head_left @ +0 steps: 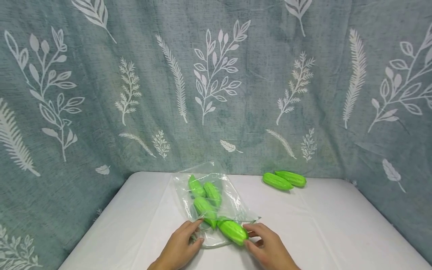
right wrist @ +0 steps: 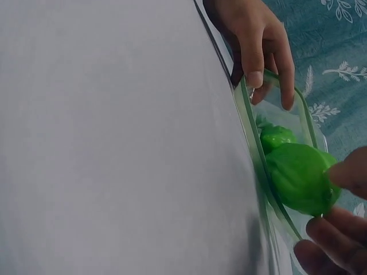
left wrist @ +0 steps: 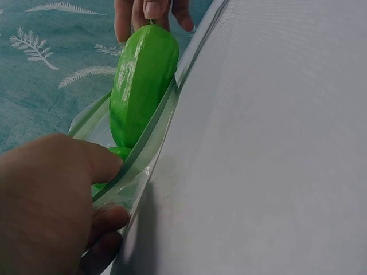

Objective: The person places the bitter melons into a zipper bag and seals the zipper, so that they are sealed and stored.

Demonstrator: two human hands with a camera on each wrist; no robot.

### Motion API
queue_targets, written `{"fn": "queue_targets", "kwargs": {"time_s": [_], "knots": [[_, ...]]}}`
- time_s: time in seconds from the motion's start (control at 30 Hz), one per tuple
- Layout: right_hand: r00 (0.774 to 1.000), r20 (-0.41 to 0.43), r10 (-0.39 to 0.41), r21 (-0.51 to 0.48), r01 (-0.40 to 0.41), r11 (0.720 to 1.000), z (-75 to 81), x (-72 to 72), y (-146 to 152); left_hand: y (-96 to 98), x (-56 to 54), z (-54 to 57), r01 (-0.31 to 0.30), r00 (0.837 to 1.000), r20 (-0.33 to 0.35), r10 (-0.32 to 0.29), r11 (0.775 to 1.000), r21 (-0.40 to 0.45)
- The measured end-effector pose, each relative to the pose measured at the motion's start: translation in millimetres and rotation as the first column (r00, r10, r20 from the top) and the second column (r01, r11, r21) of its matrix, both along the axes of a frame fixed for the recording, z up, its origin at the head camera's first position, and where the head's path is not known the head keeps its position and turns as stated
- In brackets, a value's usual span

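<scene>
A clear plastic bag (head_left: 233, 198) with a green-edged mouth (left wrist: 152, 134) lies on the table, its mouth facing me and held apart. Three green cucumbers (head_left: 204, 209) are inside it. My left hand (head_left: 182, 240) grips the left side of the mouth, thumb on the rim and other fingers partly hidden by the plastic. With thumb and fingertips, my right hand (head_left: 268, 243) holds the near end of another cucumber (head_left: 233, 231). That cucumber's far end is inside the mouth, while its near end sticks out toward my right hand.
Two more cucumbers (head_left: 277, 181) lie side by side at the back right of the white table (head_left: 324, 217). A grey-green curtain (head_left: 216, 138) with white leaf patterns hangs behind the table and along its sides.
</scene>
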State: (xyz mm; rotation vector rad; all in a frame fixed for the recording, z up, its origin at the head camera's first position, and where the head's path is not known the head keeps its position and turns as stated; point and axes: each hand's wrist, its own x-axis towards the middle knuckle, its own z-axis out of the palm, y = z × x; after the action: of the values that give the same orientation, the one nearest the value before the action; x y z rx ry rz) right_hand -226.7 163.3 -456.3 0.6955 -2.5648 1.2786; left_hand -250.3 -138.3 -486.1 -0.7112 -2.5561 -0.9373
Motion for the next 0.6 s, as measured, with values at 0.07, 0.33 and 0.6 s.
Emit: {"fn": "queue_targets", "kwargs": {"time_s": [0.07, 0.33, 0.6], "knots": [[0.999, -0.046, 0.003, 0.003, -0.003, 1.000, -0.9, 1.9, 1.2, 0.8, 0.1, -0.9, 0.001, 1.000, -0.003, -0.001, 1.000, 0.004], [0.986, -0.164, 0.024, 0.050, -0.016, 0.999, -4.2, 0.4, 0.4, -2.0, 1.3, 0.8, 0.009, 0.999, 0.032, -0.009, 1.000, -0.002], [0.882, -0.469, 0.040, 0.075, -0.006, 0.997, -0.6, 3.1, 0.7, -5.3, 0.3, -1.9, 0.022, 1.000, 0.014, -0.022, 1.000, -0.003]]}}
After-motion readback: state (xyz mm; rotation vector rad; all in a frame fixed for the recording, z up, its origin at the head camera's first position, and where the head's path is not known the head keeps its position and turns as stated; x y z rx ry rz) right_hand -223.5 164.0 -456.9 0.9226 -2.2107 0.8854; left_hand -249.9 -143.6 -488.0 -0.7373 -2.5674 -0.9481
